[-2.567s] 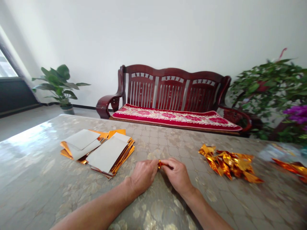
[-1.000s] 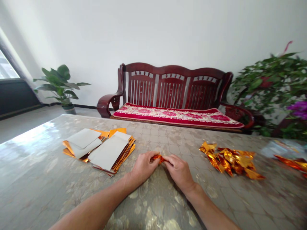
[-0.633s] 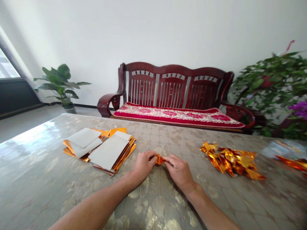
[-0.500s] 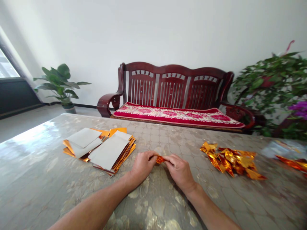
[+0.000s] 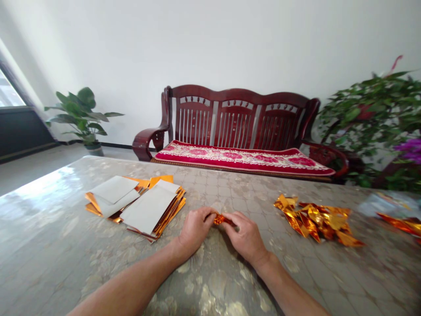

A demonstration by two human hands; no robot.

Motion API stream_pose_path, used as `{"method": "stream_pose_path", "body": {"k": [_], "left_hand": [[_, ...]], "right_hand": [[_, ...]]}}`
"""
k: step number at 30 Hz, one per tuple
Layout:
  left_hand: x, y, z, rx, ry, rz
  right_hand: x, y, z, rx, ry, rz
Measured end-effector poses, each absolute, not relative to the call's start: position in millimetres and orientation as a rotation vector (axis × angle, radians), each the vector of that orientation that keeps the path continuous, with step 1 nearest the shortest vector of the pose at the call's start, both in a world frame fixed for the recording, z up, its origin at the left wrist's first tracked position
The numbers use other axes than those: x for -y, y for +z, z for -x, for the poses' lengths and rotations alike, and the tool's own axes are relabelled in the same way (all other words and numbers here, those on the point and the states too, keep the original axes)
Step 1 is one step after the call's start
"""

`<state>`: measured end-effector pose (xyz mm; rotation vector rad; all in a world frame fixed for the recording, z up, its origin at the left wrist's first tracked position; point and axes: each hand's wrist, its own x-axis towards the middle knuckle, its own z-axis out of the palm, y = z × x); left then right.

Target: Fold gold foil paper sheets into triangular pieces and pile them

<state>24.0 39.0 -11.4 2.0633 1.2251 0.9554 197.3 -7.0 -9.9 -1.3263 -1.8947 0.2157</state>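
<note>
Marbled and glossy, the bench (image 5: 59, 245) filled the lower view, with a white wall behind it. At its middle, the left hand (image 5: 195, 228) and the right hand (image 5: 246, 237) met thumb to thumb over a small gold foil piece (image 5: 219, 219). The grip of each hand was pinched closed on one end of it, the left on its left end and the right on its right end, so that only a crumpled orange-gold bit showed between the fingertips. The piece sat low, at or just above the bench top; I could not tell whether it touched. Both forearms lay bare across the near edge.

Just left of the left hand lay a fanned stack of foil sheets (image 5: 149, 210), white backs up and gold edges showing, overlapping a second stack (image 5: 110, 195) farther left. Well to the right of the right hand sat a heap of folded gold foil shapes (image 5: 315, 219), and more foil (image 5: 399, 224) lay at the right edge, blurred.

Beyond the bench stood a dark wooden settee (image 5: 237, 118) with a red patterned cushion (image 5: 240, 160), a potted plant (image 5: 82, 116) to its left, and leafy plants (image 5: 371, 118) to its right.
</note>
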Motion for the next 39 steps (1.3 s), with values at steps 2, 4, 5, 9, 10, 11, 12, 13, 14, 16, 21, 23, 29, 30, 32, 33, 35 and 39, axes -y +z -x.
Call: {"method": "stream_pose_path", "body": {"k": [2,4,5,9,10,11,12,13,14,16,21,23,29,30,32,33,35,39], "left_hand": [[-38.5,-11.2,-24.1,-1.212,0.971,-2.068],[-37.2,-11.0,-24.4,-1.202,0.98,-2.082],[-36.2,-11.0,-24.6,-1.194,0.982,-2.093],[-32.3,-11.2,-25.6,-1.166,0.981,-2.143],[-31.7,-11.3,-25.8,-1.163,0.98,-2.149],[-31.4,-11.5,-25.9,-1.164,0.978,-2.153],[-31.2,-11.7,-26.0,-1.164,0.975,-2.157],[-31.3,-11.9,-26.0,-1.165,0.973,-2.161],[-31.4,-12.2,-26.1,-1.167,0.97,-2.164],[-31.8,-12.9,-26.1,-1.175,0.961,-2.171],[-31.2,-14.0,-26.3,-1.224,0.922,-2.164],[-30.5,-14.0,-26.2,-1.236,0.894,-2.165],[-30.0,-13.3,-25.7,-1.257,0.833,-2.2],[-30.1,-13.2,-25.7,-1.258,0.828,-2.202],[-30.2,-13.1,-25.9,-1.258,0.823,-2.202],[-30.1,-13.1,-26.1,-1.26,0.821,-2.202],[-29.9,-13.1,-26.7,-1.268,0.822,-2.198],[-29.0,-12.3,-28.4,-1.268,0.834,-2.166]], "right_hand": [[7.8,-8.5,-196.3,1.892,0.249,1.311],[7.1,-8.3,-195.5,1.871,0.285,1.313],[6.3,-8.8,-195.1,1.855,0.304,1.319],[2.8,-12.6,-193.5,1.796,0.343,1.357],[2.4,-13.4,-193.1,1.785,0.34,1.362],[2.3,-13.8,-192.8,1.777,0.336,1.362],[2.4,-14.0,-192.4,1.774,0.331,1.36],[2.8,-13.9,-192.1,1.774,0.325,1.356],[3.2,-13.6,-191.8,1.777,0.317,1.354],[4.2,-12.7,-191.3,1.788,0.295,1.353],[5.4,-10.4,-190.9,1.838,0.225,1.366],[5.4,-10.1,-191.0,1.857,0.203,1.37],[4.7,-11.7,-190.8,1.9,0.198,1.406],[4.6,-12.0,-190.7,1.902,0.196,1.41],[4.5,-12.3,-190.5,1.902,0.19,1.412],[4.6,-12.4,-190.5,1.901,0.188,1.412],[4.9,-12.4,-190.3,1.899,0.183,1.41],[5.8,-12.1,-189.3,1.883,0.166,1.406]]}}
